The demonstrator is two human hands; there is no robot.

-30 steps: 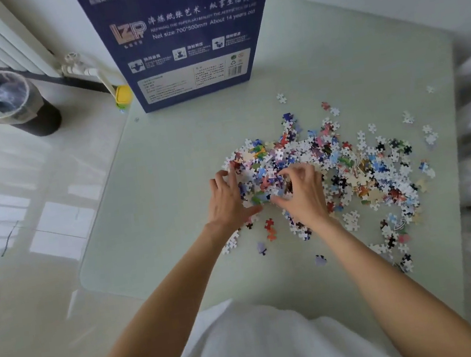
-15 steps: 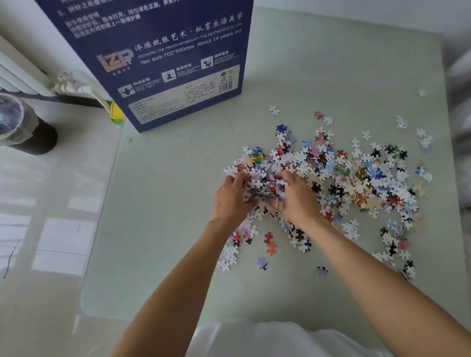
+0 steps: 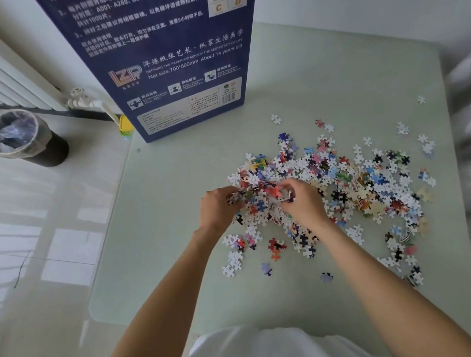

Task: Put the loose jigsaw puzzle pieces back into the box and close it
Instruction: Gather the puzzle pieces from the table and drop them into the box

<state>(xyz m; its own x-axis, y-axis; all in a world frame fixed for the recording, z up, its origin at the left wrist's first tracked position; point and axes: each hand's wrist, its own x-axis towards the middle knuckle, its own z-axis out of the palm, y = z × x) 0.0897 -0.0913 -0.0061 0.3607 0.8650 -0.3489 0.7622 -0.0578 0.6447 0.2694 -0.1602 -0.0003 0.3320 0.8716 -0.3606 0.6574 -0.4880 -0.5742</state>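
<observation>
Head view: my left hand and right hand cupped, gripping multicoloured cardboard jigsaw pieces on pale green bench.

The table under my arms looks like frosted glass, pale green, smooth with a soft matt sheen. The puzzle pieces are thin card, printed on one face and plain white on the other. At the far side the box is printed cardboard, dark blue, slightly satin. To the left the floor is glossy tile, mirroring window light. The bin there carries a thin, crinkled clear plastic liner.
</observation>
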